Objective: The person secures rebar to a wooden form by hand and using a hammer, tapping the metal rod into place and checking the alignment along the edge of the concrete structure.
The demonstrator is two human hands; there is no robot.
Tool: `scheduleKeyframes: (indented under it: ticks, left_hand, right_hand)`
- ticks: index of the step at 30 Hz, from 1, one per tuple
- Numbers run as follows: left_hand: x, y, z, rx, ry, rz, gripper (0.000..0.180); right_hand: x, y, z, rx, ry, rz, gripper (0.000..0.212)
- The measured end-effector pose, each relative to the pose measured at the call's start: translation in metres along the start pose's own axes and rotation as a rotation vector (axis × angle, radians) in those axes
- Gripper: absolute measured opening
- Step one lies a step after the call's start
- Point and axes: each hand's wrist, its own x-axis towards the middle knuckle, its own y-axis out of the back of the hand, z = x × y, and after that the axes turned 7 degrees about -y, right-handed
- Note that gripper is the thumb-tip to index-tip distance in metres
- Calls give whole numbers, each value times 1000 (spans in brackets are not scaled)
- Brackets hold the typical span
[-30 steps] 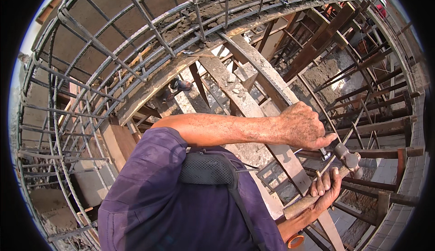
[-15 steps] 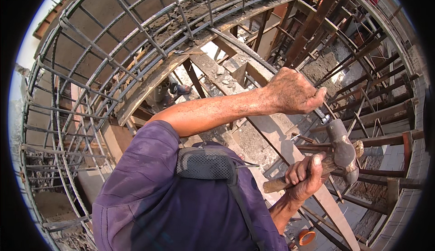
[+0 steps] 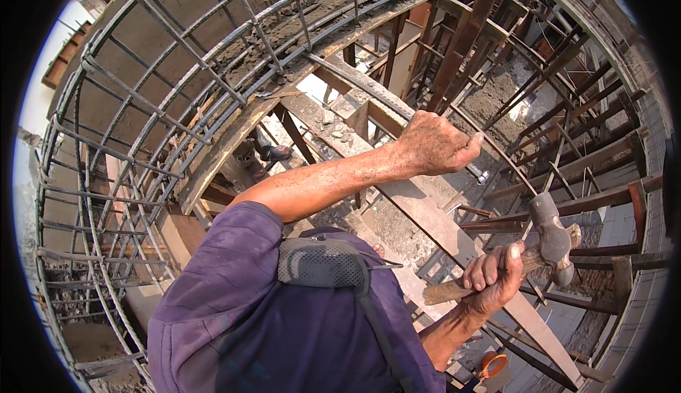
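My left hand (image 3: 436, 141) is stretched out to the right above a long wooden plank (image 3: 425, 216). Its fingers are closed in a fist on a short metal pin (image 3: 478, 174) that sticks out below it. My right hand (image 3: 489, 276) grips the wooden handle of a hammer (image 3: 550, 240) lower right. The grey steel head is raised and sits right of and below the left fist, apart from the pin. A purple sleeve and a grey strap pouch (image 3: 323, 262) fill the lower middle.
A curved cage of rusty rebar (image 3: 163, 81) wraps the left and top. Wooden planks and slanted props (image 3: 461, 38) cross a deep drop below. Thin steel bars (image 3: 567, 152) run on the right. An orange-handled tool (image 3: 491, 367) hangs at the bottom.
My left fist with the pin has moved up and away from the hammer. The hammer has swung back from the pin, its head now standing clear to the right.
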Motion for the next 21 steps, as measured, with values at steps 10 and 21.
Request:
scheduleKeyframes:
  ticks: [10,21]
  left_hand:
    - [7,-16,-12,-35,158,-57,48]
    - [-36,75,10,-237,-126,-240,67]
  right_hand:
    - [8,-26,30,-274,-293,-43,16]
    - [18,25,-29,111,271,-37,18]
